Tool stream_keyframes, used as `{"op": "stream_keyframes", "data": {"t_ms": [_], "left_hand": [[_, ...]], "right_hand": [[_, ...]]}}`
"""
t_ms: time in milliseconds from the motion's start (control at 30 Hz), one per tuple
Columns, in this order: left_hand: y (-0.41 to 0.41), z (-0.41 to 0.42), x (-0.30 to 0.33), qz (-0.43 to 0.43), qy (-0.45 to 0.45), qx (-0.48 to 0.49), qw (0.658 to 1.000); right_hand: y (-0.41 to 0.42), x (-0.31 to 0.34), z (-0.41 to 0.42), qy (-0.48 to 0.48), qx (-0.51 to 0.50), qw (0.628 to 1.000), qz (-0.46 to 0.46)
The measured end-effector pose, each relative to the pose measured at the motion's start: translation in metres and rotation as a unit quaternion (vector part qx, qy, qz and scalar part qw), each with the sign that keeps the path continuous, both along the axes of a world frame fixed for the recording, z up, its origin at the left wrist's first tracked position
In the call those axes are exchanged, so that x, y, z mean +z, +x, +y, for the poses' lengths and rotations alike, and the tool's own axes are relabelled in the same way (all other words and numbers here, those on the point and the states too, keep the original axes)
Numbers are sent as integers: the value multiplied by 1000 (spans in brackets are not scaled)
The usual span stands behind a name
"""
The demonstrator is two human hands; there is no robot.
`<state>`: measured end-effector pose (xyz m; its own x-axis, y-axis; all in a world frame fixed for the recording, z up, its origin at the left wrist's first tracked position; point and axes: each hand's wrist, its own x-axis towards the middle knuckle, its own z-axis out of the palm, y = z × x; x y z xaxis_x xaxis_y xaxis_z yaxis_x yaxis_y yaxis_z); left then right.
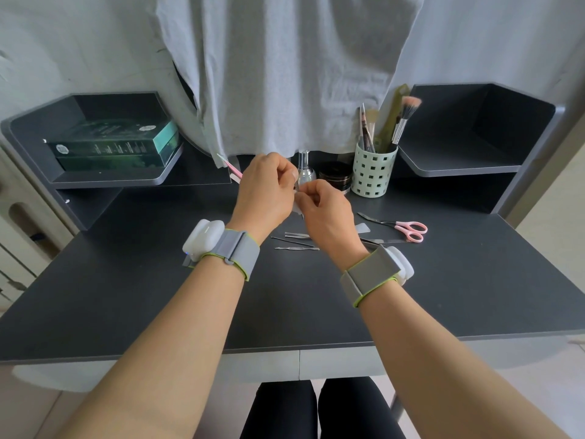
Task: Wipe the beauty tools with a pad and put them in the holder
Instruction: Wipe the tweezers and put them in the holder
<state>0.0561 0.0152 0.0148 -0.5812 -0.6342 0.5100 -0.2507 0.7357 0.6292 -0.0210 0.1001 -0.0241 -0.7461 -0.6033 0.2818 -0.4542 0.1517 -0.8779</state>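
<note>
My left hand (265, 188) grips a pink-handled tool (232, 167) whose end sticks out up and to the left. My right hand (326, 210) pinches a small white pad (297, 208) against the tool between the two hands. The pale green perforated holder (373, 172) stands at the back right with brushes and other tools upright in it. On the dark desk (158, 296) under my hands lie several thin metal tools (296, 243). Pink-handled scissors (402, 227) lie to the right of them.
A glass bottle (305, 171) and a dark round jar (336, 179) stand just behind my hands. A green box (114, 145) sits on the left shelf. A grey cloth (285, 74) hangs over the back. A small flat packet (362, 229) lies near my right wrist.
</note>
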Motion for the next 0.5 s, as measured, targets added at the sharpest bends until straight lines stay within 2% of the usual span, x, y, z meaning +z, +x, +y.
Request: {"op": "stream_keyframes", "data": {"t_ms": [500], "left_hand": [[1,-10,17,31,-17,16,999]], "right_hand": [[3,-10,3,28,-1,1000,2]]}}
